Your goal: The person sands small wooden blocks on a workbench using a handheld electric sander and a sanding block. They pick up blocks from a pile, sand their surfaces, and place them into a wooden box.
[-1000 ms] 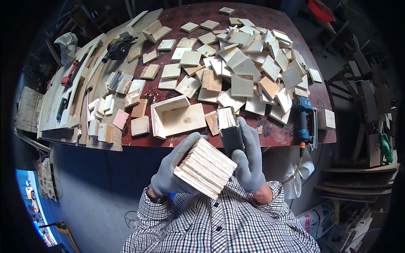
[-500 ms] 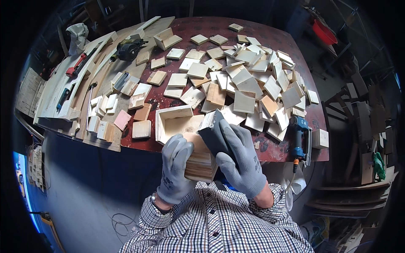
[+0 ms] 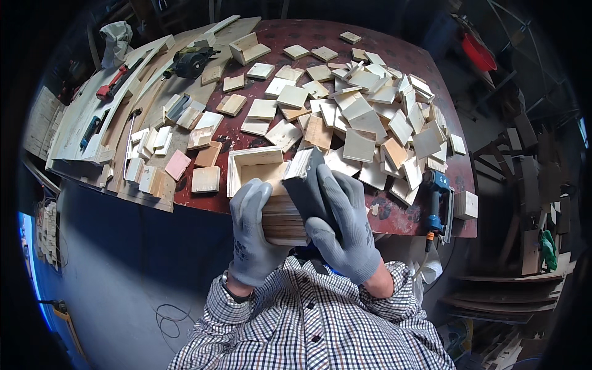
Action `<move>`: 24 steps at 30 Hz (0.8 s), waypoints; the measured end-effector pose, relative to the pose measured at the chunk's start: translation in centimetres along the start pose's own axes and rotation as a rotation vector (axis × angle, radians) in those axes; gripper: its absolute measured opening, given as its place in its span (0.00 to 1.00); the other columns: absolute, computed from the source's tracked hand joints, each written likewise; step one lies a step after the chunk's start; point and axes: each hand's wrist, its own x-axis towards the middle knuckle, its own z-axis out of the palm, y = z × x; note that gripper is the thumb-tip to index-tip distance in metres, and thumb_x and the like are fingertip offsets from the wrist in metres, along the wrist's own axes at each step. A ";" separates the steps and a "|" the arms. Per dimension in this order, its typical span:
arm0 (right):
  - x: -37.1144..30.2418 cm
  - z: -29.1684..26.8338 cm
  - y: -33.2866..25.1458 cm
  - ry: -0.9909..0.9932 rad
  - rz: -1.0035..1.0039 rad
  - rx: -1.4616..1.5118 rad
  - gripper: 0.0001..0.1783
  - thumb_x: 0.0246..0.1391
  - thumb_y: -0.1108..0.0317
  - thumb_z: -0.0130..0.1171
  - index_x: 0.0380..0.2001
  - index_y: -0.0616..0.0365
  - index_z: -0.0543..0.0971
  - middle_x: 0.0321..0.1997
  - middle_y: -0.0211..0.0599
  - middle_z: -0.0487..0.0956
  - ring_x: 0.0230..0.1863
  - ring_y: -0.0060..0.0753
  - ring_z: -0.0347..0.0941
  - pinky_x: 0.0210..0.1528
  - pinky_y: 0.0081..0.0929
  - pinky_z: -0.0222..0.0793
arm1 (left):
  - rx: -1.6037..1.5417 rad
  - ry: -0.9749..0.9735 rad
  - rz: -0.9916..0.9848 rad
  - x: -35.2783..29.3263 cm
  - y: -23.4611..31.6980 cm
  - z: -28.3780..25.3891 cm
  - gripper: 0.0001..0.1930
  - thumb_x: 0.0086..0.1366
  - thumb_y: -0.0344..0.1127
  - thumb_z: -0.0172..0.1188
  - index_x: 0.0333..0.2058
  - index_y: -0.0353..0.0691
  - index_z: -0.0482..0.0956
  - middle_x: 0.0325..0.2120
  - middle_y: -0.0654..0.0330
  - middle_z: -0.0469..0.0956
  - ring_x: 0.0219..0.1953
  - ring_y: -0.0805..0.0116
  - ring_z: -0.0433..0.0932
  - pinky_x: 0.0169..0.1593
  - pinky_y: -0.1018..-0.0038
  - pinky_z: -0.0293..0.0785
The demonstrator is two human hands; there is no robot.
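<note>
My left hand (image 3: 251, 225) in a grey glove grips a wooden block (image 3: 283, 220) with layered, striped sides, close in front of my chest. My right hand (image 3: 346, 225), gloved alike, is wrapped round a sanding block (image 3: 300, 188), a piece of wood covered with dark abrasive paper. Its lower part lies against the right upper edge of the wooden block; the exact contact is hidden by the fingers. Just beyond, at the table's front edge, stands an open wooden box (image 3: 254, 154), partly covered by my left fingers and the sanding block.
A large heap of small wooden boards (image 3: 364, 117) spreads over the dark red table (image 3: 296, 34). A blue air nailer (image 3: 436, 200) with a hose lies at the front right. Boards with a black power tool (image 3: 192, 60) and a red tool (image 3: 112, 83) lie at the left.
The wooden block has tipped, so its striped side shows more fully. Both hands and the sanding block have shifted slightly left and up, still holding their pieces.
</note>
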 end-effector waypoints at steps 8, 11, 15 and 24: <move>-2.2 -0.6 0.9 0.083 0.141 -0.049 0.38 0.60 0.66 0.63 0.71 0.70 0.67 0.67 0.64 0.69 0.65 0.60 0.68 0.68 0.51 0.65 | -0.954 0.180 -0.820 -0.3 -1.4 -1.3 0.48 0.55 0.34 0.83 0.68 0.32 0.61 0.60 0.52 0.73 0.62 0.62 0.75 0.65 0.65 0.75; -1.0 -0.9 -0.4 -0.008 -0.020 -0.155 0.40 0.57 0.60 0.70 0.70 0.60 0.71 0.65 0.64 0.69 0.63 0.62 0.69 0.68 0.51 0.63 | -0.825 0.102 -0.846 -1.3 -1.6 -0.1 0.48 0.52 0.29 0.81 0.68 0.31 0.62 0.60 0.52 0.73 0.62 0.64 0.75 0.65 0.67 0.74; -0.1 -1.0 -2.0 -0.193 -0.166 -0.390 0.40 0.53 0.56 0.72 0.70 0.46 0.74 0.63 0.58 0.71 0.59 0.54 0.72 0.55 0.43 0.66 | -0.822 0.111 -0.802 -1.5 -1.2 0.4 0.50 0.48 0.31 0.84 0.66 0.30 0.63 0.58 0.52 0.73 0.60 0.64 0.75 0.66 0.67 0.73; -1.6 -0.9 4.4 0.033 0.365 0.241 0.34 0.66 0.64 0.60 0.72 0.66 0.67 0.66 0.57 0.71 0.67 0.52 0.70 0.71 0.41 0.63 | -1.384 0.069 -0.941 -3.7 -1.8 -1.4 0.43 0.63 0.43 0.75 0.70 0.35 0.62 0.63 0.53 0.73 0.63 0.60 0.76 0.66 0.63 0.75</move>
